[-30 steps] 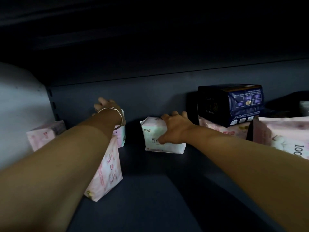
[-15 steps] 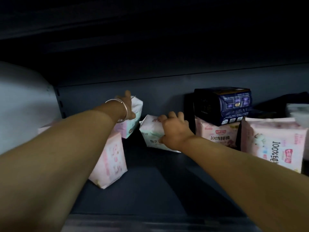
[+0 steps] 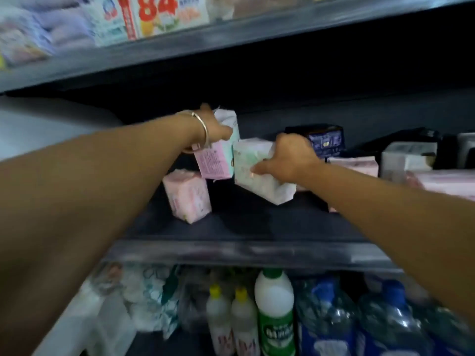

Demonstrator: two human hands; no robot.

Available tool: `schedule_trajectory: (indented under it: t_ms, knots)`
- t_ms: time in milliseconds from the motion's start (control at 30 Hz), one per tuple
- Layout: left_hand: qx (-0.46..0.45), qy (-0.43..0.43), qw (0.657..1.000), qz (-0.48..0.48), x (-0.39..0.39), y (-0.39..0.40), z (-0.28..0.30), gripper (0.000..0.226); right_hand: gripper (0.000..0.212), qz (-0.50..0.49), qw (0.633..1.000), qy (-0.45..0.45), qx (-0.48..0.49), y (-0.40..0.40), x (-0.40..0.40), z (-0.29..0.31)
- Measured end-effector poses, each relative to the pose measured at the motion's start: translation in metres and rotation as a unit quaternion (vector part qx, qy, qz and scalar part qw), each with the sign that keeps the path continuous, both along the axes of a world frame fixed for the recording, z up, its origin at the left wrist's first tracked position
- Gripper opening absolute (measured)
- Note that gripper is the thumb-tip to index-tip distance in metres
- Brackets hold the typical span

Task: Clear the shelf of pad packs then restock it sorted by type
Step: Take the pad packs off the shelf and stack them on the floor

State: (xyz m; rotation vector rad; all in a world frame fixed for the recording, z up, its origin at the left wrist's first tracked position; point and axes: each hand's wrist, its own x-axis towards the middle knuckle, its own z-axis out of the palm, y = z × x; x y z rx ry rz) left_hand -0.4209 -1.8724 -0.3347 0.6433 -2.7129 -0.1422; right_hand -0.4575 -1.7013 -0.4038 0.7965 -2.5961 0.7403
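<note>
View: I now see far more than 0.5 s ago; the upper shelf edge [image 3: 231, 39] and the lower tier of bottles have come into frame, and the picture is motion-blurred.

Left hand: my left hand [image 3: 214, 127], bangle [image 3: 203, 132] on the wrist, grips the pink-and-mint pack [image 3: 218, 155] from above with fingers curled round its top. The pack hangs clear of the shelf floor, tilted; half a second ago it sat lower and further back, just above the standing pack.

Standing pink pack: the pale pink pack [image 3: 187, 195] stands on the shelf [image 3: 231, 250] below the lifted one, untouched, roughly where it stood before.

Right hand: my right hand [image 3: 290, 158] grips the white pack [image 3: 259, 178], thumb on the near face, fingers curled over the far top edge. The pack is raised and tilted, its lower corner off the shelf floor; earlier it rested at the back.

Pack contact: the two lifted packs are just beside each other; I cannot tell whether they touch.

Right side: dark blue box [image 3: 323, 140] sits behind my right hand on top of the pink packs [image 3: 359, 164], as before; more pink packs and a pale box lie further right.

Lower tier: green-labelled bottle [image 3: 275, 312] and blue bottles [image 3: 331, 317] newly in view.
</note>
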Motion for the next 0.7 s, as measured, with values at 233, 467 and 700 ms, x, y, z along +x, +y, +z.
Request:
schedule_trajectory:
  t_ms: [233,467,700]
  knots:
    - [0.226,-0.028,0.974,0.001,0.126,0.056,-0.032,0.019,0.050,0.062,0.997,-0.052,-0.004,0.073,0.101,-0.031]
    - [0.406,-0.045,0.912,0.039,0.213,0.078,-0.155,0.007,0.060,0.099,0.979,-0.149,0.096,0.116,0.167,-0.126]
    - [0.481,-0.079,0.873,0.020,0.242,0.032,-0.304,0.043,0.058,0.127,0.941,-0.229,0.215,0.100,0.174,-0.251]
